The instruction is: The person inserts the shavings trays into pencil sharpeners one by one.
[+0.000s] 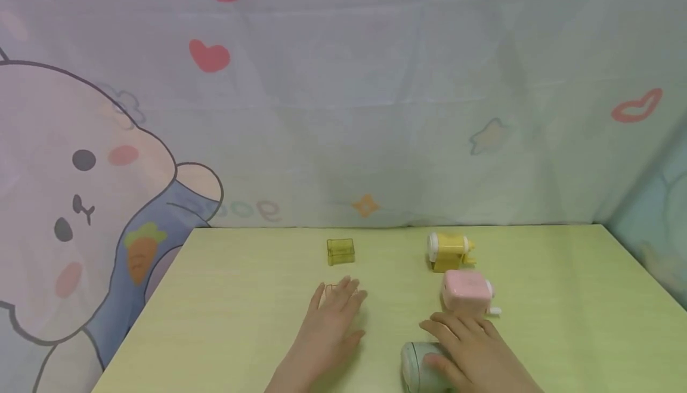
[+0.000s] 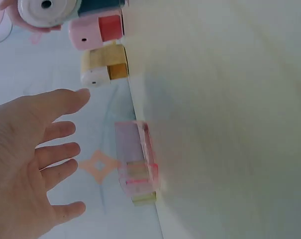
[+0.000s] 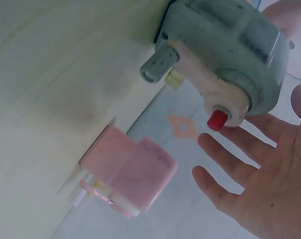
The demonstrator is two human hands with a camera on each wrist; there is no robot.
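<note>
My left hand (image 1: 330, 330) is over the table with its fingers spread and loosely bent, nothing between them. Beyond its fingertips is a clear pinkish box (image 2: 130, 144), mostly covered by the hand in the head view. My right hand (image 1: 474, 351) is at a pale green crank pencil sharpener (image 1: 415, 366), thumb across its body and the other fingers extended over its far side. In the right wrist view the sharpener's crank handle (image 3: 160, 64) and red knob (image 3: 217, 120) show, with the fingers relaxed beside it.
A pink crank sharpener (image 1: 467, 290) stands just beyond the right hand, with a yellow one (image 1: 449, 253) behind it. A small clear yellow box (image 1: 340, 251) sits near the table's back edge. A printed cloth (image 1: 343, 113) hangs behind the table (image 1: 558, 297).
</note>
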